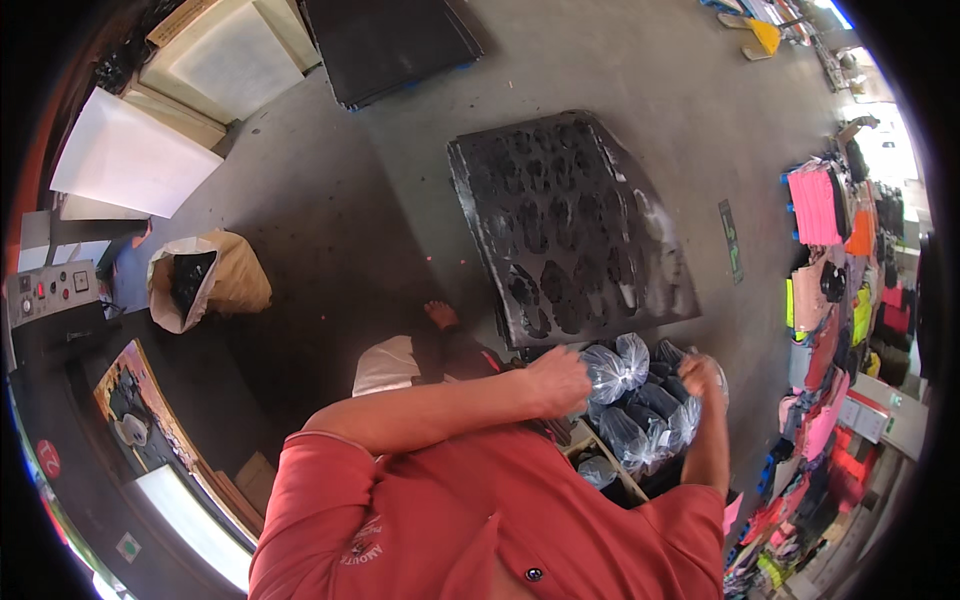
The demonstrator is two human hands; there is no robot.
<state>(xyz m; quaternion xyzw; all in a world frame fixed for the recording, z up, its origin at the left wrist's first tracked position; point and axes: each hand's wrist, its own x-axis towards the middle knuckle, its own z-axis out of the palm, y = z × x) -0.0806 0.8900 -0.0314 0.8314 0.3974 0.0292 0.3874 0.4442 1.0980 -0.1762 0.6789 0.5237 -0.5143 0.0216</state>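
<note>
My left hand (pixel 560 381) is closed in a fist beside a clear plastic bag (pixel 606 374), which is gathered tight at its neck. On the other side of that bag, my right hand (pixel 698 374) is held up with its fingers curled in. What either hand grips is too small or hidden to make out. Below and between the hands, several filled clear bags (pixel 652 405) with dark contents sit packed together. Part of a box (pixel 629 484) shows under them, with another clear bag (pixel 597 471) in it.
Ahead lies a stack of black sheets (pixel 560 215) with shoe-sole-shaped cutouts; another dark stack (pixel 395 50) is farther off. An open paper sack (pixel 240 275) stands left, near a machine's control panel (pixel 55 292). Coloured material piles (pixel 815 205) line the right side.
</note>
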